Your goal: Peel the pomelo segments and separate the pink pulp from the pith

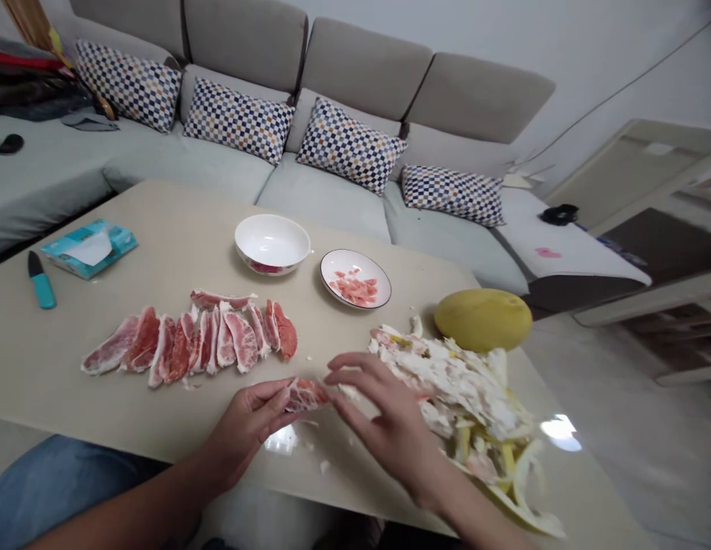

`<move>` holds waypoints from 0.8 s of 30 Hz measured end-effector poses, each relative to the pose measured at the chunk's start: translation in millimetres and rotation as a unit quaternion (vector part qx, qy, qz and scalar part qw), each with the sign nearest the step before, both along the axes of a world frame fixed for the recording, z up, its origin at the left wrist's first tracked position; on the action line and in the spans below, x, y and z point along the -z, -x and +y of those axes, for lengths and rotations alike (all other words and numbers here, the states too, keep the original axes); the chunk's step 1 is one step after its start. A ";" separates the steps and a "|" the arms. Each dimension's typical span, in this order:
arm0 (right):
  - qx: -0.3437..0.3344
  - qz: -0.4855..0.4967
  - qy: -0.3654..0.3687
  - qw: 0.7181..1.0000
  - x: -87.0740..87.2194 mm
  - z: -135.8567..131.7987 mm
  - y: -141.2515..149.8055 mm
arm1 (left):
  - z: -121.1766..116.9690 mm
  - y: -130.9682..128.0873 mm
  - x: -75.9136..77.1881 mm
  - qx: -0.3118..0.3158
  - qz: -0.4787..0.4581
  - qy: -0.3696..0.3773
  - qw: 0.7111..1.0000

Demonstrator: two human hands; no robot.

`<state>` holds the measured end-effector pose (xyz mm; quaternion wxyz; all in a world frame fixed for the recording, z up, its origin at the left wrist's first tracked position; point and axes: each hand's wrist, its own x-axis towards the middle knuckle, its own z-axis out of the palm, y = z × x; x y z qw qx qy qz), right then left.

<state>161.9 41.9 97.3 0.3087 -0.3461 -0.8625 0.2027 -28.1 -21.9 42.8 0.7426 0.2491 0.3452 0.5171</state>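
Note:
My left hand (253, 420) is closed on a peeled pomelo segment (305, 395) with red flesh and pale membrane, pinched between thumb and fingers. At the segment's right end is my right hand (383, 416), its fingers loosely bent and apart, the tips at or against the flesh. Something whitish shows between its thumb and fingers; I cannot make it out. Beyond my left hand lies a row of pomelo segments (240, 341) with white membrane on them. A white plate (340, 263) with a dark rim carries small pieces of pink pulp (358, 290).
Right of my hands is a heap of pomelo peel and pith (463, 389), with a whole yellow pomelo (483, 319) behind it. A white bowl (273, 238) stands further back. A teal-handled knife (43, 284) and a tissue pack (90, 248) lie at left.

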 end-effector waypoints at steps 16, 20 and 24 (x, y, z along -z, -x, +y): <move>0.050 -0.070 -0.133 0.987 21.0 -36.4 11.5 | -14.2 -8.7 1.1 -0.033 0.062 0.039 0.997; 0.045 -0.071 -0.121 0.989 23.8 -34.6 9.7 | -12.7 -9.3 9.8 -0.058 0.069 0.032 0.995; 0.042 -0.059 -0.135 0.988 23.3 -33.8 8.9 | -13.1 -9.8 15.3 -0.060 0.074 0.017 0.995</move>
